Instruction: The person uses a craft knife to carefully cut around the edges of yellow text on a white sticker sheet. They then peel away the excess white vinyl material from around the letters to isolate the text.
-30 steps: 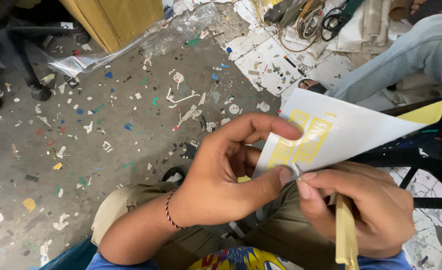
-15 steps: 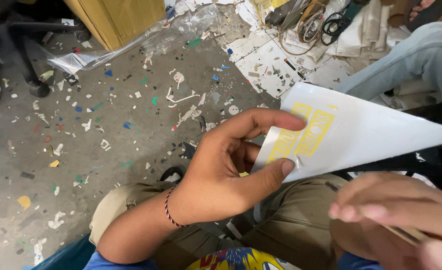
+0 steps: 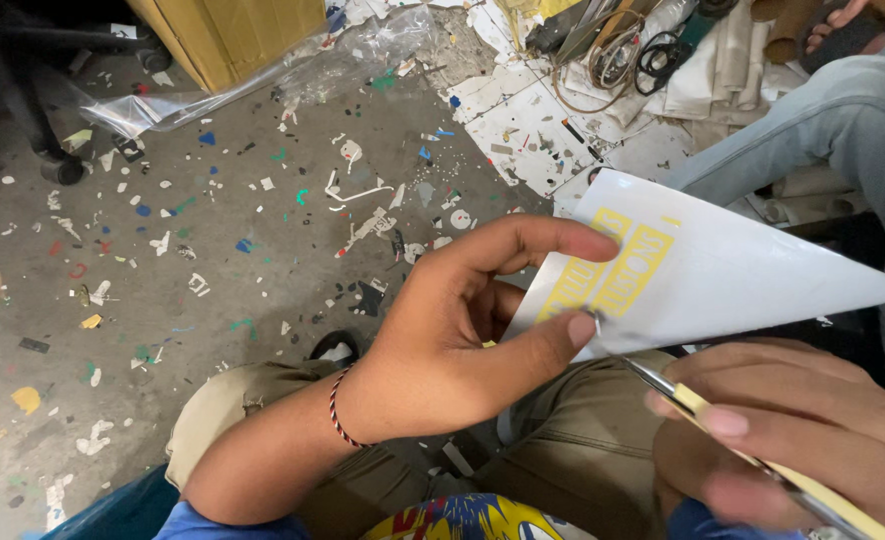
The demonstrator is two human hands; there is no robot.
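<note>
My left hand (image 3: 463,330) pinches the near corner of a white sheet (image 3: 733,280) printed with yellow lettering (image 3: 608,275), thumb below and index finger across the top. My right hand (image 3: 793,430) grips a thin metal-tipped tool with a pale yellow handle (image 3: 723,425). Its point touches the sheet's lower edge just beside my left thumb. A red and black thread bracelet sits on my left wrist. I am seated, with my khaki trousers (image 3: 563,440) under both hands.
The grey floor (image 3: 163,260) is strewn with several small coloured and white scraps. A yellow box (image 3: 233,30) and clear plastic film lie at the back. Cables, scissors and cloth sit top right. Another person's jeans-clad leg (image 3: 823,130) stands at the right.
My right hand pulled away down to the right, then brought the tool back so its tip meets the sheet's edge. My left hand kept its hold on the sheet.
</note>
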